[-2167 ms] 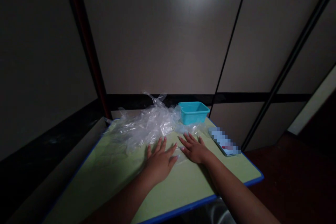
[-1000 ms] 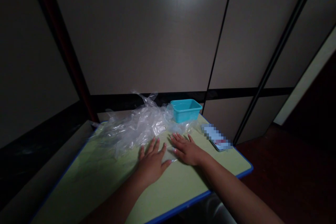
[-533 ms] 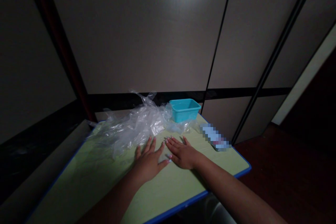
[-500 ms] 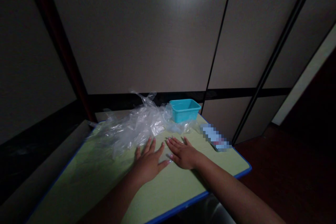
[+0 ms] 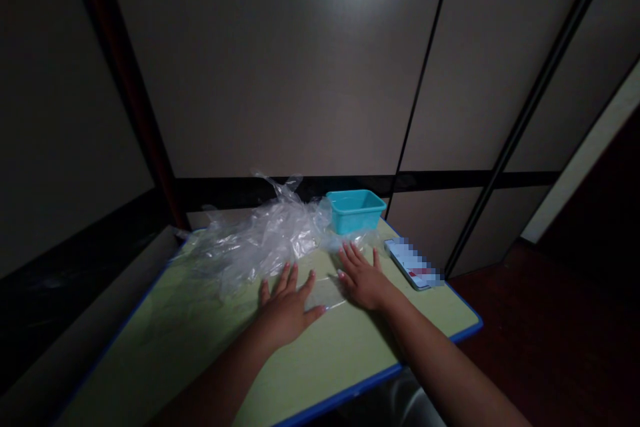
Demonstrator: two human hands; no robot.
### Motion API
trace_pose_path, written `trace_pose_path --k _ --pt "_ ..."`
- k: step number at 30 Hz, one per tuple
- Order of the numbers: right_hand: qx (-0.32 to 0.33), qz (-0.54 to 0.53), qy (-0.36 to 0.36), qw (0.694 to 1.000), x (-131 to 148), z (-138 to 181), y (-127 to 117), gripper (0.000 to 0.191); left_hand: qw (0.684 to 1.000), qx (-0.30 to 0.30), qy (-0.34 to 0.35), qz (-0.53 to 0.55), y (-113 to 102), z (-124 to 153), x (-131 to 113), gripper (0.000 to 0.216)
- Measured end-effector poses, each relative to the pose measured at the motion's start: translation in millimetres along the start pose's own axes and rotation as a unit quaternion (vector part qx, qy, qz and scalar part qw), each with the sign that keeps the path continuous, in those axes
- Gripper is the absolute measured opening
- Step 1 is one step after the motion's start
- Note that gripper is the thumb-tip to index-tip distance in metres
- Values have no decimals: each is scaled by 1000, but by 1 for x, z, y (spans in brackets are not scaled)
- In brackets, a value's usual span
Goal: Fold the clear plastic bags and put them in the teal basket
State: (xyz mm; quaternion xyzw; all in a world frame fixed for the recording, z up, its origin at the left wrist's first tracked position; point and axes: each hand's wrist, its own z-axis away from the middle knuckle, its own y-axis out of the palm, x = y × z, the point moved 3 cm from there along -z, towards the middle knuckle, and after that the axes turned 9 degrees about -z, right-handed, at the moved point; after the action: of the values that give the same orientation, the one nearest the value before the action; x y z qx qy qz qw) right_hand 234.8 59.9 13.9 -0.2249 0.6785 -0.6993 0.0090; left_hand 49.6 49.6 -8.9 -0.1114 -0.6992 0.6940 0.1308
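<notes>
So we've got both hands flat on the green table (image 5: 325, 360), palms down, fingers spread wide, not gripping anything. Our left hand (image 5: 286, 307) and right hand (image 5: 365, 280) press on either end of a clear plastic sheet (image 5: 326, 293) lying flat between them. The crumpled plastic pile (image 5: 250, 247) sits just behind, with the teal tub (image 5: 356, 211) right beside it
</notes>
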Motion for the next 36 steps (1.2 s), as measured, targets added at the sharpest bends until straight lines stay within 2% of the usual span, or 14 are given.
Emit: trace_pose_path --k 3,5,14,20,23,26,28,32,36 --pt "16 -17 -89 996 16 0 4 57 1000 2 -10 2 1 0 0 72" --pt "41 -25 -114 992 21 -1 7 55 1000 6 -13 4 1 -1 0 72" --pt "86 -44 -22 995 -4 -3 6 65 1000 16 -9 3 0 -1 1 70" --pt "95 -45 -4 994 -7 -2 2 65 1000 -11 7 -10 2 -2 4 69" --pt "99 -51 3 994 -7 -2 3 61 997 -74 15 4 -13 -7 11 62" --pt "93 -55 5 994 -8 -2 5 59 979 -204 -13 21 -43 -9 26 47" --pt "86 -53 3 995 -8 -3 7 58 973 -226 -16 36 -62 -8 35 39" --pt "80 -52 13 995 -8 -3 9 58 984 -167 26 53 -81 -3 53 26" --pt "38 -48 10 998 -5 -2 6 57 989 -120 20 85 -73 2 76 26"
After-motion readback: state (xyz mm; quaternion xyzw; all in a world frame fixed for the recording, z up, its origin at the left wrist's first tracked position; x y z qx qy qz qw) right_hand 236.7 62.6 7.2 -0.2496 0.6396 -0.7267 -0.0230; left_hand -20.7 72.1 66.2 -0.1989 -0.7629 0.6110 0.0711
